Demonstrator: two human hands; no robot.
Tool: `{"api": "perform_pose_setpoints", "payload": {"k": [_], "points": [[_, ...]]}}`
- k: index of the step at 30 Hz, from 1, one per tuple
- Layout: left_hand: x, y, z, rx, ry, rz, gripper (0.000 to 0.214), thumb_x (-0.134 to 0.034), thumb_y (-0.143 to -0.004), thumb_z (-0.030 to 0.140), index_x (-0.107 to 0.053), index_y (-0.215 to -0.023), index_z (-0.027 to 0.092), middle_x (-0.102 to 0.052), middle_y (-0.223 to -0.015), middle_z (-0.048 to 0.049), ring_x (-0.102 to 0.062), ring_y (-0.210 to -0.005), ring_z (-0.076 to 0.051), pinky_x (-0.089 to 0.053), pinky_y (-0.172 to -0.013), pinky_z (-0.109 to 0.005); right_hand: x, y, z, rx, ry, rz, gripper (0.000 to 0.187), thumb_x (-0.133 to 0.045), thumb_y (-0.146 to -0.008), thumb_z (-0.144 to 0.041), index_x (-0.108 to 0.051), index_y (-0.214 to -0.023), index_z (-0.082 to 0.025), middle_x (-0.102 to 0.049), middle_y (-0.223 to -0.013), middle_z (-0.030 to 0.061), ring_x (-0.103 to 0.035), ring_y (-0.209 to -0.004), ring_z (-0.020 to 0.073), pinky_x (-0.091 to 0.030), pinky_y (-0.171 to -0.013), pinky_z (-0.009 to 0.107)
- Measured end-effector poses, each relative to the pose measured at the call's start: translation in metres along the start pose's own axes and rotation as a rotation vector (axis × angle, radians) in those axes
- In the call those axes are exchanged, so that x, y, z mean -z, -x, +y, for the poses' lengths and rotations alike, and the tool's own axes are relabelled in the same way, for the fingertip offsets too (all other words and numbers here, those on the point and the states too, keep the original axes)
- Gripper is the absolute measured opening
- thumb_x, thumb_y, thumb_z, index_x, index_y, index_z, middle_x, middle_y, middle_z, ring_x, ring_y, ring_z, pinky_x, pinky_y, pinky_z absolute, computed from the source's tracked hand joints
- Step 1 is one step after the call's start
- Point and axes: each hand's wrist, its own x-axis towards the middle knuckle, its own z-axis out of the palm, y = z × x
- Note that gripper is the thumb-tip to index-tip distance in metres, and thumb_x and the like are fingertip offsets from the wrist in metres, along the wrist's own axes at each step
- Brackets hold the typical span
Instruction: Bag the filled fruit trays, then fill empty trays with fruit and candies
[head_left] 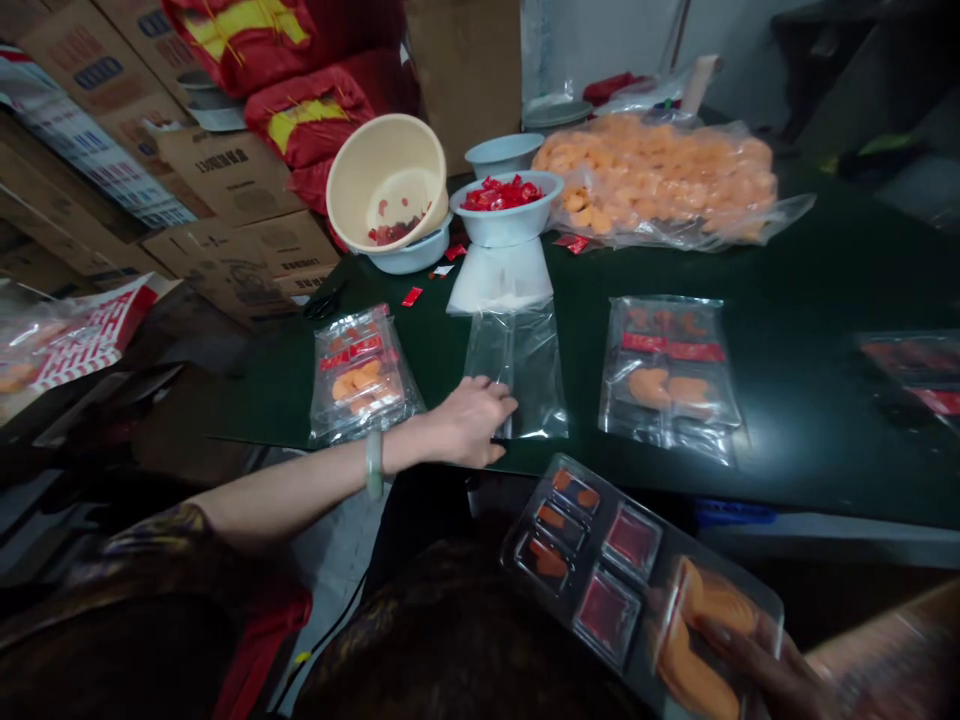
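Observation:
My left hand [474, 420] reaches to the front edge of the dark green table, its fingers closed at the mouth of a clear plastic bag [529, 370] lying flat. My right hand [765, 650], blurred, grips a clear compartment tray [581, 545] at its right end, tilted below the table edge. The tray holds orange shell-shaped pieces, two dark red squares and small orange-brown pieces. Left of the clear bag lies a bagged filled tray [365, 375]; another bagged tray [667, 375] lies to its right.
Behind the clear bag are a stack of white sheets [504, 272], a bowl of red packets [506, 215], a tilted cream basin [386, 180] and a large bag of orange pieces [660, 175]. Cardboard boxes [225, 175] stand at left. Another filled tray [919, 370] lies far right.

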Motion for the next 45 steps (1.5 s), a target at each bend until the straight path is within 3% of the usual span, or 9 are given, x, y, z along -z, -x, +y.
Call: {"api": "perform_pose_setpoints", "payload": {"k": [6,13,16,20,27,34,38,42,45], "points": [[-0.033,0.012,-0.004,-0.045,-0.111,0.114,0.026,-0.036,-0.087,0.012,-0.060,-0.094,0.009,-0.058,-0.109,-0.0164,-0.052,-0.100,-0.024,-0.041,-0.081,-0.034,-0.011,0.007,-0.002,0.002,-0.019,0.064,0.070,-0.081,-0.055,-0.028,-0.057,-0.120,-0.023,-0.073,-0.090,0.0072,-0.068,-0.082,0.0299,-0.056,-0.067,0.035],[-0.038,0.003,-0.006,0.065,0.181,0.240,0.040,-0.053,-0.085,0.040,-0.045,-0.054,0.016,-0.053,-0.064,-0.0024,-0.050,-0.069,-0.016,-0.034,-0.061,-0.026,-0.041,0.010,-0.001,0.054,0.035,-0.104,0.062,-0.079,-0.057,-0.027,-0.062,-0.117,-0.020,-0.073,-0.089,0.0113,-0.069,-0.075,0.0310,-0.055,-0.070,0.042],[-0.034,0.003,-0.010,-0.042,0.239,0.147,0.040,-0.045,-0.088,0.043,-0.049,-0.059,0.017,-0.053,-0.069,-0.0022,-0.050,-0.070,-0.015,-0.035,-0.064,-0.026,-0.046,0.011,-0.002,0.103,0.047,-0.130,0.058,-0.078,-0.059,-0.028,-0.064,-0.114,-0.017,-0.073,-0.086,0.0125,-0.069,-0.070,0.0294,-0.055,-0.069,0.041],[-0.023,0.003,-0.016,-0.176,0.233,0.028,0.037,-0.036,-0.092,0.038,-0.053,-0.068,0.016,-0.055,-0.078,-0.0048,-0.049,-0.076,-0.016,-0.037,-0.074,-0.029,-0.042,0.015,-0.001,0.100,0.031,-0.002,0.049,-0.077,-0.061,-0.027,-0.067,-0.108,-0.017,-0.073,-0.086,0.0110,-0.069,-0.066,0.0277,-0.056,-0.060,0.035],[-0.011,0.000,-0.020,-0.280,0.313,-0.138,0.029,-0.042,-0.089,0.031,-0.058,-0.070,0.016,-0.059,-0.089,-0.0075,-0.051,-0.086,-0.018,-0.037,-0.077,-0.028,-0.024,0.014,-0.005,0.120,-0.084,0.041,0.018,-0.080,-0.055,-0.016,-0.069,-0.068,-0.022,-0.073,-0.071,0.0006,-0.069,-0.061,0.0211,-0.056,-0.056,0.026],[-0.013,-0.001,-0.007,-0.154,0.264,-0.077,0.028,-0.042,-0.082,0.021,-0.057,-0.059,0.016,-0.061,-0.081,-0.0050,-0.053,-0.082,-0.018,-0.036,-0.070,-0.029,-0.011,0.029,-0.007,0.151,0.025,0.051,0.024,-0.082,-0.054,-0.027,-0.071,-0.075,-0.023,-0.072,-0.069,0.0055,-0.069,-0.070,0.0302,-0.058,-0.063,0.037],[-0.025,-0.001,0.012,-0.008,0.047,0.106,0.022,-0.043,-0.080,0.018,-0.056,-0.063,0.015,-0.058,-0.078,-0.0062,-0.050,-0.079,-0.020,-0.034,-0.068,-0.033,-0.020,0.023,-0.008,0.151,0.067,0.015,0.030,-0.082,-0.053,-0.022,-0.071,-0.081,-0.021,-0.072,-0.069,0.0052,-0.069,-0.064,0.0278,-0.057,-0.059,0.035],[-0.023,0.002,0.021,-0.156,-0.014,0.143,0.026,-0.037,-0.088,0.019,-0.056,-0.071,0.013,-0.056,-0.089,-0.0093,-0.048,-0.083,-0.019,-0.036,-0.073,-0.034,-0.027,0.006,-0.012,0.122,0.049,-0.124,0.038,-0.081,-0.055,-0.020,-0.071,-0.092,-0.019,-0.073,-0.085,0.0088,-0.069,-0.066,0.0263,-0.056,-0.061,0.035],[-0.010,0.008,0.025,-0.256,-0.008,0.155,0.025,-0.033,-0.089,0.016,-0.055,-0.076,0.012,-0.053,-0.099,-0.0108,-0.047,-0.087,-0.018,-0.037,-0.076,-0.032,-0.026,0.002,-0.011,0.146,-0.022,-0.072,0.040,-0.081,-0.055,-0.019,-0.071,-0.094,-0.018,-0.073,-0.083,0.0098,-0.069,-0.067,0.0260,-0.056,-0.061,0.034]]}}
